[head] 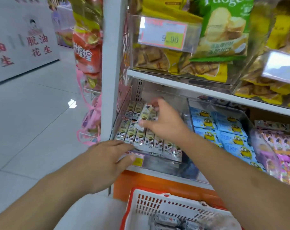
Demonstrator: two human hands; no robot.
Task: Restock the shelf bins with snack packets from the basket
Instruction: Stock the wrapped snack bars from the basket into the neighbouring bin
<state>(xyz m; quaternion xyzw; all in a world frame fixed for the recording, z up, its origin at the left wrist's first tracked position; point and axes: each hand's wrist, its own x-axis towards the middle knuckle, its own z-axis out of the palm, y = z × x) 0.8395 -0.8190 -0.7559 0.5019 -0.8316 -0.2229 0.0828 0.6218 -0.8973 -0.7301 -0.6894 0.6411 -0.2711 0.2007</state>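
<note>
A: Left to right. left hand [107, 156] is flat on the front lip of the clear bin [159, 161], fingers straight and together, fingertips touching the front row of packets, thumb on the price tag [136, 159]. Holding nothing, looks like steadying.

B: Right?

A: right hand [164, 122] is reaching over the bin's back row, fingers spread and curled down. Motion blur; it seems to be pinching a snack packet [146, 112] between thumb and fingers, but I can't confirm the exact contact.

B: So which step?

A: Placing, I'd say. Packet is going into the back row, which is short on the right side. Front row looks full.

B: Packet orientation?

A: Stocked ones lie side by side, long axis running front to back, same printed end toward the aisle. The one under the right hand is tilted slightly off that line.

B: Next move?

A: Square it to its neighbours, slide it down into the gap, let go, then back to the basket [157, 208]. It sits below the shelf, just in front, with more grey-wrapped packets [167, 221] inside.

B: Neighbouring bin?

A: Blue cartoon packets [224, 128], right of the divider. Not involved.
</note>
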